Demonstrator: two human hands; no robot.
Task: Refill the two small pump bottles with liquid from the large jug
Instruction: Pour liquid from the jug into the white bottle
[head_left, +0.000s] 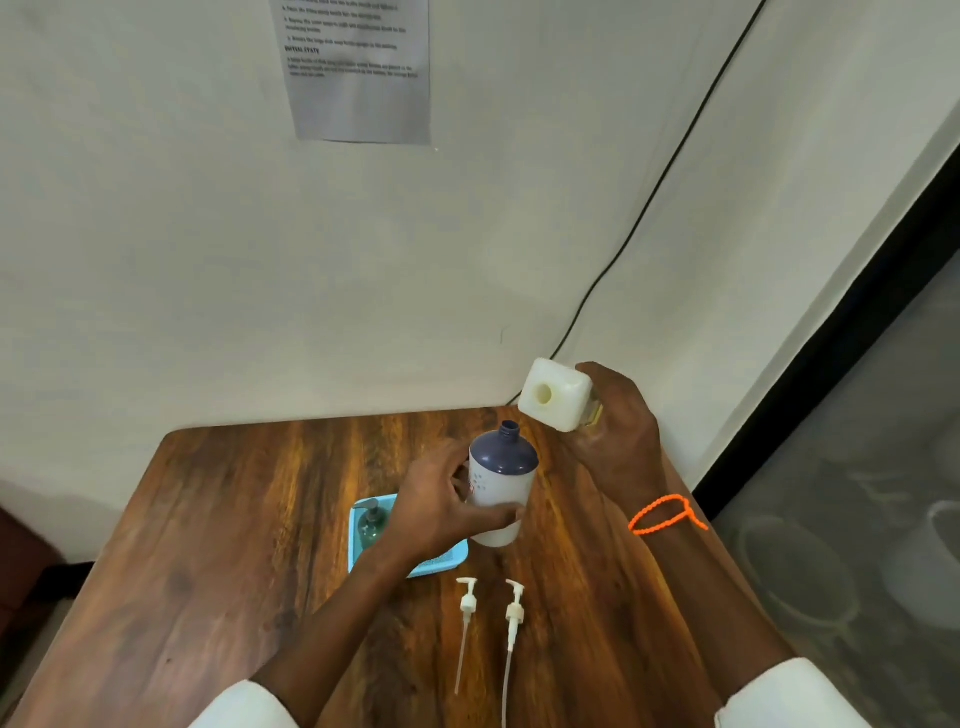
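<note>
White plastic jug (555, 395), mouth open and tipped toward the viewer, hangs in the right hand (618, 436), fingers wrapped round it, just above and right of the uncapped white bottle with the navy shoulder (501, 488). The left hand (441, 506) grips that bottle upright on the wooden table (234, 519). Pouring looks imminent; next the spout must line up over the narrow neck.

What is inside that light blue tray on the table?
A green pump bottle stands in the tray at its left end. The left hand and forearm cover most of the rest, so anything else there is hidden.
</note>
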